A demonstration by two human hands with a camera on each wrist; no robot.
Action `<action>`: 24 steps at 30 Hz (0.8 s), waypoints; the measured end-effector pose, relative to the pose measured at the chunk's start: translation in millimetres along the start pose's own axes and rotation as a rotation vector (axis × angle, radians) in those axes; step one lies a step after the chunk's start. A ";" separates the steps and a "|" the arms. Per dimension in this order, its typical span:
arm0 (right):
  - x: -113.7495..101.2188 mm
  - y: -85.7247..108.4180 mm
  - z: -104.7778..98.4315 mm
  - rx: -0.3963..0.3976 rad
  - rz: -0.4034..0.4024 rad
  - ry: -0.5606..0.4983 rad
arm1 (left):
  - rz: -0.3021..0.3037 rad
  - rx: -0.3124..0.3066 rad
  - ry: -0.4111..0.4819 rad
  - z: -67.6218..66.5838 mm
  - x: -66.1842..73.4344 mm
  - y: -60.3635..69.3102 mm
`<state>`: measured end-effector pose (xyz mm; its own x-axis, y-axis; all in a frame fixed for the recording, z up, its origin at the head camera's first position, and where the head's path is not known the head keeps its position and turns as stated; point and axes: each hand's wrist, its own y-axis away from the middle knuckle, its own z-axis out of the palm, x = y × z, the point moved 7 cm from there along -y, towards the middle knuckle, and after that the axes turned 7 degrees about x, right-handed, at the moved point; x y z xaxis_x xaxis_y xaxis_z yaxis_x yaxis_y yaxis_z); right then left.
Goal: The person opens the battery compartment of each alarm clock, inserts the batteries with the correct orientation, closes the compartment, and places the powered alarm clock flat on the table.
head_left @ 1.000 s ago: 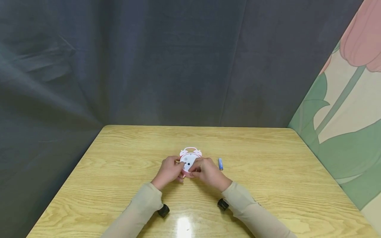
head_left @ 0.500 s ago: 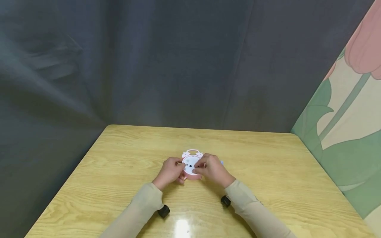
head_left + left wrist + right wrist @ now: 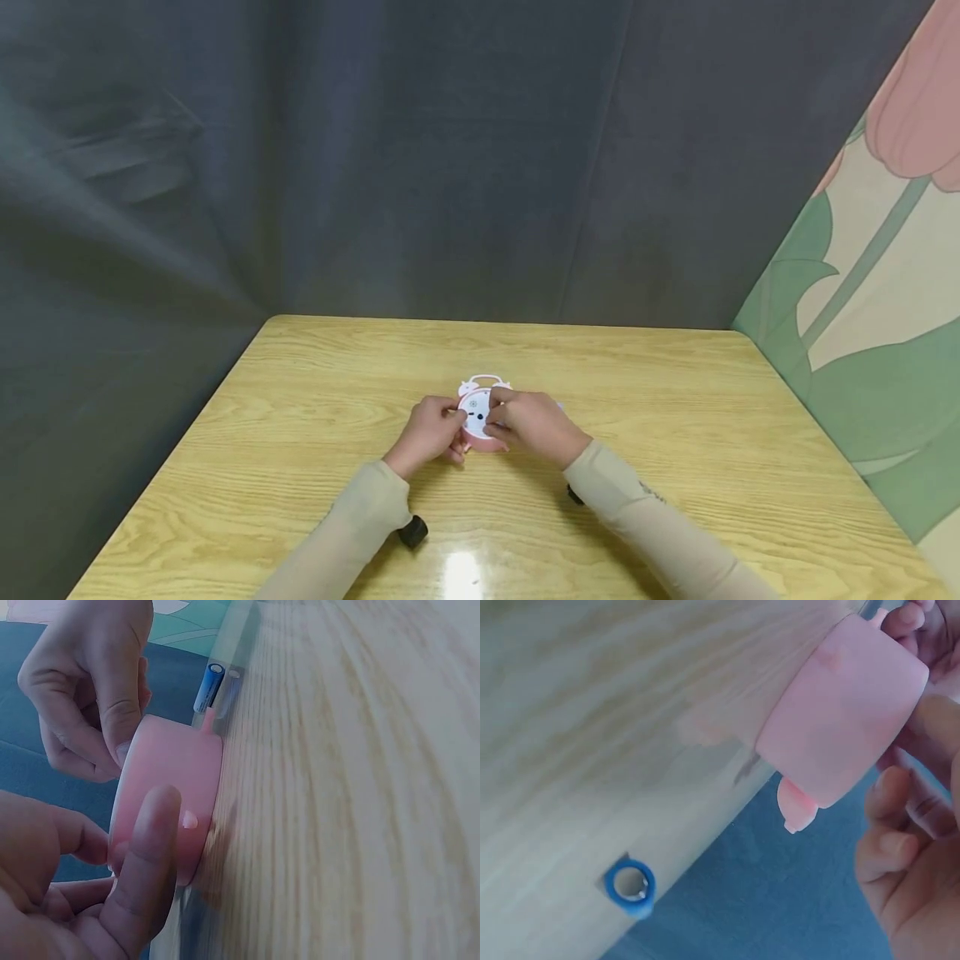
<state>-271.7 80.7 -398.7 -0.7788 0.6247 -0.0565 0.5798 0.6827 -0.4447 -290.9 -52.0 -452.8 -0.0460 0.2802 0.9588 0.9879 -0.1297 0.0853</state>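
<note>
A pink alarm clock [image 3: 486, 443] with white bells and a handle lies on the table, its white back facing up. My left hand [image 3: 427, 433] grips its left side, thumb on the back and fingers around the pink rim. Over the right part of the back, my right hand [image 3: 536, 425] has its fingers bent, with the fingertips at the clock's surface. Whatever lies under those fingertips is hidden. In the left wrist view, a finger of the right hand [image 3: 97, 675] meets the edge of the pink body [image 3: 176, 765]. A blue battery [image 3: 211, 686] lies on the table beyond the clock.
The wooden table [image 3: 337, 375] extends around the clock on all sides. A dark curtain [image 3: 450, 167] hangs behind it, and a flower-patterned panel [image 3: 862, 350] stands at the right. In the right wrist view, the battery [image 3: 630, 889] shows end-on, apart from the clock.
The right hand's fingers have shifted slightly on the clock's back, and its wrist has turned. The head view has tilted a little. The battery is now mostly hidden behind the right hand.
</note>
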 end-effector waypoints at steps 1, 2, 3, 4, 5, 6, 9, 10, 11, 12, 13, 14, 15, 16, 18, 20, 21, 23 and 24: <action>-1.5 -0.6 -0.2 0.001 -0.020 0.013 | 0.002 0.000 -0.001 0.0 0.0 0.0; -2.6 -1.2 -0.4 0.002 -0.035 0.024 | 0.004 -0.001 -0.004 0.0 -0.1 -0.1; -3.5 -2.0 -0.3 0.002 -0.049 0.033 | 0.006 -0.002 -0.008 0.0 -0.1 -0.2; -4.1 -2.5 -0.2 0.001 -0.059 0.040 | 0.009 -0.004 -0.012 0.0 0.0 -0.4; -4.5 -3.0 -0.2 0.000 -0.066 0.043 | 0.010 -0.005 -0.015 0.0 -0.2 -0.6; -4.8 -3.4 -0.3 -0.002 -0.072 0.047 | 0.013 -0.007 -0.019 0.1 0.1 -0.6; -5.3 -4.1 0.1 -0.008 -0.087 0.057 | 0.020 -0.016 -0.036 0.4 1.1 -0.5; -5.3 -4.2 0.3 -0.009 -0.091 0.063 | 0.021 -0.018 -0.039 0.5 1.4 -0.5; -5.5 -4.6 0.8 -0.008 -0.098 0.069 | 0.022 -0.020 -0.041 0.6 1.7 -0.4; -5.8 -4.8 1.1 -0.009 -0.104 0.073 | 0.022 -0.022 -0.041 0.6 2.1 -0.4; -6.1 -5.2 1.2 -0.008 -0.109 0.081 | 0.022 -0.022 -0.041 0.7 2.2 -0.6; -6.7 -5.6 1.3 -0.008 -0.114 0.090 | 0.022 -0.020 -0.042 0.7 2.3 -0.8; -7.4 -5.9 1.5 -0.010 -0.119 0.097 | 0.021 -0.019 -0.043 0.6 2.5 -1.1; -8.1 -6.3 1.5 -0.011 -0.124 0.103 | 0.022 -0.018 -0.045 0.5 2.5 -1.4; -9.9 -7.1 0.8 -0.012 -0.129 0.112 | 0.017 -0.014 -0.048 0.1 2.3 -2.0; -11.7 -8.1 0.1 -0.012 -0.134 0.118 | 0.012 -0.013 -0.053 -0.2 1.9 -2.5; -12.6 -8.6 -0.2 -0.011 -0.135 0.121 | 0.009 -0.013 -0.053 -0.4 1.9 -2.5; -13.9 -9.3 -0.7 -0.010 -0.136 0.131 | 0.004 -0.013 -0.053 -0.6 1.7 -2.7; -14.5 -9.6 -0.7 -0.011 -0.135 0.135 | 0.003 -0.014 -0.051 -0.7 1.7 -2.5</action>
<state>-265.9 65.4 -393.0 -0.8111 0.5715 0.1242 0.4750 0.7676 -0.4303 -293.5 -51.9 -451.1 -0.0346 0.3278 0.9441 0.9858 -0.1439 0.0861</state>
